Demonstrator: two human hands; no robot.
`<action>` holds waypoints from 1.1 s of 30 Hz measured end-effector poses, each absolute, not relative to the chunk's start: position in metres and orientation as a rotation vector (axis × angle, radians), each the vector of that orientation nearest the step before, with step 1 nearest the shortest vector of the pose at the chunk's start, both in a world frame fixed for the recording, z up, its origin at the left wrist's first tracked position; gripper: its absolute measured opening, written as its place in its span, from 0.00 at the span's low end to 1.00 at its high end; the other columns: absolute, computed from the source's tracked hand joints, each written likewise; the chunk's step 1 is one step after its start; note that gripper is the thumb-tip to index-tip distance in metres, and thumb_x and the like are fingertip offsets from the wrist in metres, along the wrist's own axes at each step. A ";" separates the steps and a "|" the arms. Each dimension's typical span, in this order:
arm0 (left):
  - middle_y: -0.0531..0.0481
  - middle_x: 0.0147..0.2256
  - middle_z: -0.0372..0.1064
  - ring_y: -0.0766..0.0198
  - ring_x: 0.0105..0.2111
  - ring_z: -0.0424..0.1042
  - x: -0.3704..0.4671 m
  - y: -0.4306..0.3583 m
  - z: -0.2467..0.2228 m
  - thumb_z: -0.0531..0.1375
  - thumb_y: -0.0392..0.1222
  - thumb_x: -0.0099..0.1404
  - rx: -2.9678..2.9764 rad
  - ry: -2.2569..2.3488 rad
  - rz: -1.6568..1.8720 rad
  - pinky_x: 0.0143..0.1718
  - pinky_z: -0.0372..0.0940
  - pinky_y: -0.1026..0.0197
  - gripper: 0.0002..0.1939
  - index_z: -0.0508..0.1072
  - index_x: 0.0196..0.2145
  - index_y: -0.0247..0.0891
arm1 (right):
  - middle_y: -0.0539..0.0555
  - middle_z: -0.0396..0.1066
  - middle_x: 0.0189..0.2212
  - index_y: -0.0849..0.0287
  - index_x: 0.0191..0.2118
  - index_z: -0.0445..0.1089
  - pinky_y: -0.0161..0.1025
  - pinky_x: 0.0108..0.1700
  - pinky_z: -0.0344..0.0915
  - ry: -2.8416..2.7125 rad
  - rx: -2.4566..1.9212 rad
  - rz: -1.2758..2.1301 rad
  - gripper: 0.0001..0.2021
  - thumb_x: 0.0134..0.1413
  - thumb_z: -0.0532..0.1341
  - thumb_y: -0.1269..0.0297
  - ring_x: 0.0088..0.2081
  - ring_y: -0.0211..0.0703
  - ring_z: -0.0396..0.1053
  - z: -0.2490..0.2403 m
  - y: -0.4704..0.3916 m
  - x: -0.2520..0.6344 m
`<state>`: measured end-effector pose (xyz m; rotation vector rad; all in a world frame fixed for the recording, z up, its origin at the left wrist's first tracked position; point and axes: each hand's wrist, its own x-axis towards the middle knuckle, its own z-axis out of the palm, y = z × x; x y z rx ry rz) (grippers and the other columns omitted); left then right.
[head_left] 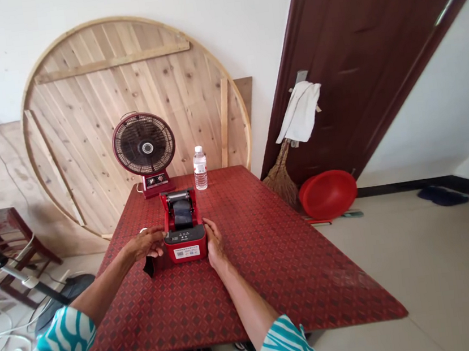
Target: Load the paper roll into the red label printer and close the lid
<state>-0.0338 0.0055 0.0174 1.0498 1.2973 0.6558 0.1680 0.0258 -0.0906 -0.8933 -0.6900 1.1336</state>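
A red and black label printer (186, 243) stands on the red patterned table with its lid raised. Inside the raised part, a dark ribbon (182, 213) runs down from a roller toward the black front cover. My right hand (215, 243) grips the printer's right side, fingers against its wall. At the left side is my left hand (146, 244), fingers bent and closed together near the printer's edge; what they hold, if anything, is hidden. Just below that hand shows a dark strip (149, 267), and whether the fingers hold it I cannot tell. A small white round thing (143, 230) shows behind my left hand.
At the back of the table (289, 271) stand a red fan (145, 146) and a water bottle (200, 169). A round wooden tabletop (92, 96) leans on the wall. A broom (283, 178) and red basin (328, 193) are by the door; cables and a chair (8, 234) lie left.
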 end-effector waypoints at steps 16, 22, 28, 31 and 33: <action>0.50 0.34 0.78 0.58 0.37 0.75 0.013 0.070 0.040 0.62 0.38 0.56 2.253 1.323 0.542 0.40 0.65 0.64 0.06 0.80 0.30 0.43 | 0.51 0.78 0.41 0.53 0.45 0.75 0.40 0.48 0.65 -0.772 -0.898 1.074 0.18 0.52 0.60 0.52 0.46 0.45 0.71 -0.091 0.025 0.167; 0.52 0.23 0.74 0.59 0.29 0.72 0.026 0.089 0.034 0.64 0.30 0.45 2.323 1.247 0.226 0.31 0.61 0.65 0.08 0.76 0.21 0.42 | 0.51 0.77 0.43 0.52 0.44 0.75 0.39 0.49 0.65 -0.770 -0.895 1.077 0.16 0.52 0.60 0.53 0.47 0.45 0.70 -0.089 0.025 0.168; 0.50 0.32 0.76 0.58 0.33 0.73 0.022 0.079 0.042 0.64 0.33 0.49 2.373 1.333 0.300 0.34 0.61 0.66 0.11 0.78 0.32 0.44 | 0.52 0.76 0.44 0.52 0.42 0.76 0.42 0.52 0.63 -0.788 -0.923 1.065 0.15 0.52 0.59 0.55 0.48 0.46 0.70 -0.086 0.025 0.168; 0.50 0.34 0.76 0.56 0.37 0.73 0.016 0.069 0.044 0.64 0.32 0.51 2.384 1.364 0.378 0.38 0.62 0.65 0.11 0.78 0.32 0.45 | 0.51 0.77 0.43 0.52 0.42 0.76 0.42 0.53 0.63 -0.810 -0.906 1.086 0.14 0.51 0.60 0.54 0.47 0.46 0.70 -0.084 0.024 0.168; 0.49 0.36 0.76 0.55 0.41 0.73 0.013 0.063 0.044 0.64 0.33 0.52 2.365 1.364 0.432 0.42 0.63 0.63 0.11 0.78 0.33 0.46 | 0.50 0.77 0.43 0.52 0.42 0.76 0.42 0.53 0.63 -0.831 -0.896 1.095 0.14 0.51 0.60 0.54 0.47 0.46 0.70 -0.083 0.023 0.168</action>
